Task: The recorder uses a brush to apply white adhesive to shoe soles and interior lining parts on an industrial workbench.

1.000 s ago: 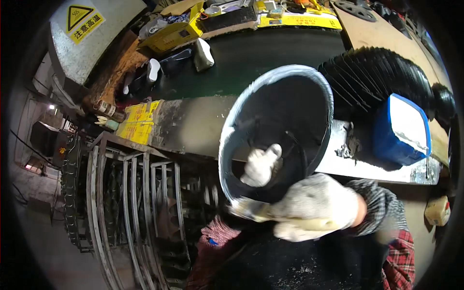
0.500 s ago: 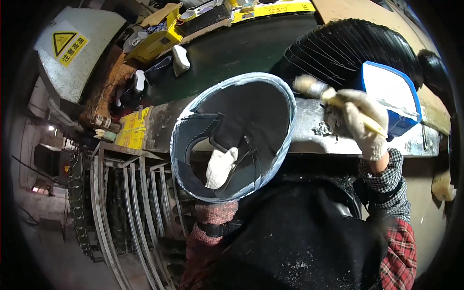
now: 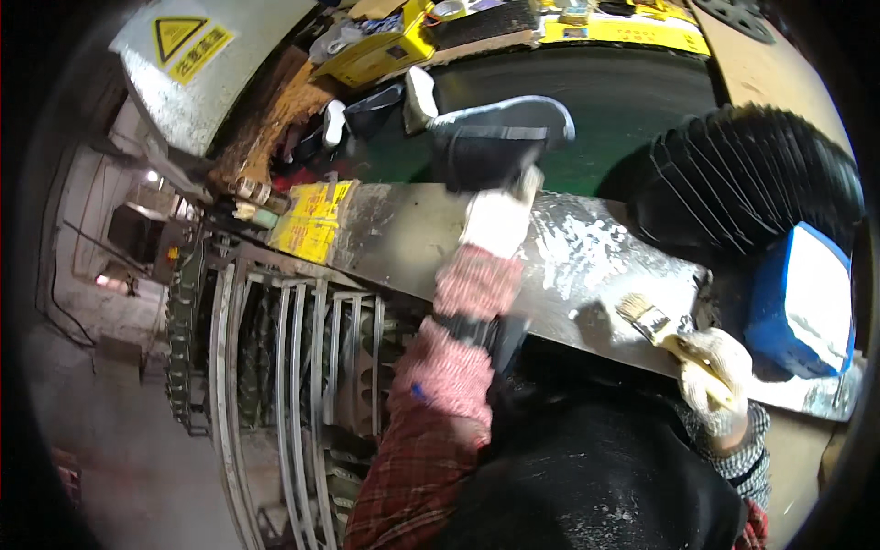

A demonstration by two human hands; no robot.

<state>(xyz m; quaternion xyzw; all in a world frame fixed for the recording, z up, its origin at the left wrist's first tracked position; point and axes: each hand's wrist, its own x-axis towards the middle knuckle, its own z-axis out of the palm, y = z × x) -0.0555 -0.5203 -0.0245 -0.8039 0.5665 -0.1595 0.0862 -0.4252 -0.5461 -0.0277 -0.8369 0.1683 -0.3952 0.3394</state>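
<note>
My left hand, in a white knit glove, reaches out over the metal ledge. It grips a dark shoe upper with a pale, whitish rim, held at the near edge of the green belt; blur hides some of its fingers. My right hand, also gloved, is closed round the handle of a paintbrush. The brush's bristles point up and left over the ledge. Right of that hand is a blue container with white inside.
The green belt carries dark pieces with white parts at its left. A ribbed black stack stands at right. White smears mark the metal ledge. Metal rack bars stand at lower left, below a grey hood with a warning sign.
My left hand has carried the shoe upper away from me, out to the belt. My right hand has lowered with the brush. The whole view has shifted.
</note>
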